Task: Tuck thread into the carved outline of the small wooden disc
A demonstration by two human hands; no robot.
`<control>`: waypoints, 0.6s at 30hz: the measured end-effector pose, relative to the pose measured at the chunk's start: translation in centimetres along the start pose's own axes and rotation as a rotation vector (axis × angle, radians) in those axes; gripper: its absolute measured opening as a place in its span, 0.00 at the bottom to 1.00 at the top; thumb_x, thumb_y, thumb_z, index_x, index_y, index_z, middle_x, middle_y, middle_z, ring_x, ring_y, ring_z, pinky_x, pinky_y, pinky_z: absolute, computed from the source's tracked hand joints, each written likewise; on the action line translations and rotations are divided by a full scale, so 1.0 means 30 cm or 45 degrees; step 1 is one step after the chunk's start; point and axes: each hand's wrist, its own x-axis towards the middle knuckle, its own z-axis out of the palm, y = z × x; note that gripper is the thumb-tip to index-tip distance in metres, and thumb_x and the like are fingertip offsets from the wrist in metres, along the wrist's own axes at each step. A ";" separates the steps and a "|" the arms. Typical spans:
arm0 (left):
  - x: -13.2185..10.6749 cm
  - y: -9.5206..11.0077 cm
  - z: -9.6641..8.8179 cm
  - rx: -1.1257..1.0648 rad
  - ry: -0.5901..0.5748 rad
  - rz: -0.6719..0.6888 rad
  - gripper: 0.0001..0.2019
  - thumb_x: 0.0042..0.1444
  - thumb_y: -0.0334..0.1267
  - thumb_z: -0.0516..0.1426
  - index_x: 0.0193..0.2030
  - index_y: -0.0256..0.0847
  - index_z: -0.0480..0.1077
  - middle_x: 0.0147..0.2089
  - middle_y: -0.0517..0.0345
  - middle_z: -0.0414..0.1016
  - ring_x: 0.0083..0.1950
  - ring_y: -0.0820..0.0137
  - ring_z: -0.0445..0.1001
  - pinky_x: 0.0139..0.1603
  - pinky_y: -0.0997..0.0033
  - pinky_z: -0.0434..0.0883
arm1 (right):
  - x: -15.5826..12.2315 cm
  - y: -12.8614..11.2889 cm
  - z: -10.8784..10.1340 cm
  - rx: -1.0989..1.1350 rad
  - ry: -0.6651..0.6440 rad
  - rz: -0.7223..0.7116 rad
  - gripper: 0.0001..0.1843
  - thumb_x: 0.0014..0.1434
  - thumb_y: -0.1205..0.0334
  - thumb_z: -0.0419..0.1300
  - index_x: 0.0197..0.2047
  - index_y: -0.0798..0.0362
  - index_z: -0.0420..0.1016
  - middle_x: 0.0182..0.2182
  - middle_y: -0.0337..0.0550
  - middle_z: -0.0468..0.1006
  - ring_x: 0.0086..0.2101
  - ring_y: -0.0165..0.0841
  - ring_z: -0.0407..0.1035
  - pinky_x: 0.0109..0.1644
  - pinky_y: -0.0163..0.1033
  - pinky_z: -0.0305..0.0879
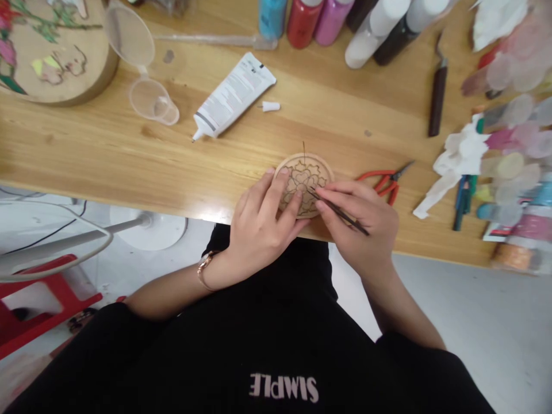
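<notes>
A small round wooden disc (326,165) with a raised rim lies near the table's front edge. Thin wire outlines of a flower pattern cover its face, and one thin wire (304,150) sticks out past the far rim. My left hand (261,221) steadies the disc from the left, with fingertips on its rim and face and the thumb along the near side. In my right hand (362,221) is a slim dark pair of tweezers (345,217), pinched like a pen. Their tip meets the pattern near the disc's middle; the fingers partly hide the contact point.
Beyond the disc lie an uncapped white glue tube (235,95) and its cap (271,106). Red-handled pliers (388,181) rest to the right, near crumpled tissue (461,152). Paint bottles (302,23) line the back. A dark-handled tool (439,98) and a larger wooden disc (77,86) flank them.
</notes>
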 end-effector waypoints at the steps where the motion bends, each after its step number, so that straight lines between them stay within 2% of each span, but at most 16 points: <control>1: 0.000 0.000 0.000 -0.006 -0.002 -0.004 0.20 0.60 0.46 0.61 0.54 0.35 0.69 0.59 0.33 0.72 0.60 0.46 0.72 0.52 0.48 0.74 | 0.001 0.000 -0.001 -0.002 -0.005 -0.001 0.08 0.59 0.66 0.62 0.41 0.49 0.82 0.37 0.41 0.83 0.39 0.33 0.78 0.44 0.41 0.77; 9: 0.003 -0.001 -0.002 -0.008 -0.009 -0.005 0.21 0.58 0.48 0.63 0.53 0.36 0.70 0.58 0.34 0.73 0.60 0.47 0.72 0.51 0.51 0.75 | 0.005 -0.005 0.000 0.002 0.000 0.003 0.09 0.59 0.68 0.63 0.41 0.49 0.83 0.36 0.43 0.83 0.38 0.34 0.79 0.43 0.41 0.78; 18: -0.005 0.004 0.004 -0.052 -0.037 -0.056 0.22 0.59 0.49 0.62 0.55 0.39 0.69 0.62 0.38 0.70 0.64 0.48 0.69 0.55 0.50 0.73 | 0.013 -0.006 -0.012 -0.042 -0.045 -0.042 0.09 0.59 0.68 0.63 0.41 0.48 0.82 0.38 0.41 0.84 0.37 0.33 0.79 0.44 0.40 0.78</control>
